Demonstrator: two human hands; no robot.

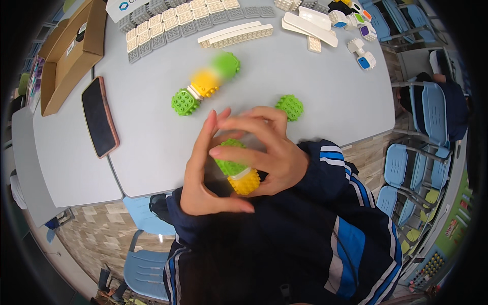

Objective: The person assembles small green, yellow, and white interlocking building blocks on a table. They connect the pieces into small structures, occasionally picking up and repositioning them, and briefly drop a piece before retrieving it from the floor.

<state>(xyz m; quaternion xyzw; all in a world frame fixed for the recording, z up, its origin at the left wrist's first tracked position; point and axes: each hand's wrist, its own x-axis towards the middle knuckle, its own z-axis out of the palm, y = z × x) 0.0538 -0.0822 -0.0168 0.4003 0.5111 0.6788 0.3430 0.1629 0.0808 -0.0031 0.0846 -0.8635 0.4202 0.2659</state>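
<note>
A: Far left — an open cardboard box (68, 53) lay at the table's corner, and just right of it a dark phone (99, 117) lay face up on the grey table (315, 96).

B: And the hands?

A: The left hand (203, 173) was cupped, fingers up and slightly spread, thumb stretched low under the piece. The right hand (267, 152) curled over from the other side, fingertips pinching the top. Between them they held a studded block piece (236, 173) — green upper part, yellow lower part, a thin white band between. It was lifted off the table, near the table's front edge, above the person's dark blue sleeves.

B: Other pieces on the table?

A: Beyond the hands, a row of joined blocks (206, 84) — green, yellow, green; its far end was blurred. Right of the hands, a single green block (290, 107) sat just beside the right hand's knuckles, whether touching, could not tell.

B: Farther back?

A: Rows of grey and cream bricks (168, 25) at the far edge, long white strips (236, 35) to their right, then small white modules (358, 30) with coloured faces. Blue chairs (432, 117) stood off the right side.
</note>
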